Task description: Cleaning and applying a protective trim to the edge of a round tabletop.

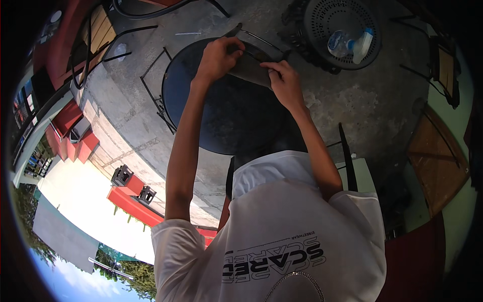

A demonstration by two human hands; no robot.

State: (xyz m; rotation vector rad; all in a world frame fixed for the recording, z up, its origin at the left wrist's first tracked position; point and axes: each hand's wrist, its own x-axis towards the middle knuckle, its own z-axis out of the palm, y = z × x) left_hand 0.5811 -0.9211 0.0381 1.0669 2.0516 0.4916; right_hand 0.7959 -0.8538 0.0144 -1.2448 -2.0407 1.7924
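Observation:
Both my hands are over the far part of a dark round table (226, 117). A dark grey, cloth-like piece (249, 71) stretches between them, slanting down to the right. My left hand (218, 58) pinches its upper left edge between thumb and fingers. At the right end, my right hand (283, 80) grips the piece with the index finger extended along its top edge. The far edge of the piece is dark, and its exact kind cannot be told. My forearms reach forward from white short sleeves.
Right of the table is a round perforated dark plastic top (328, 19) with a clear plastic bottle (338, 44) and a blue-capped bottle (363, 46) on it. A metal-framed chair (154, 81) stands at the table's left. Black crates (122, 175) sit by a red ledge (132, 205).

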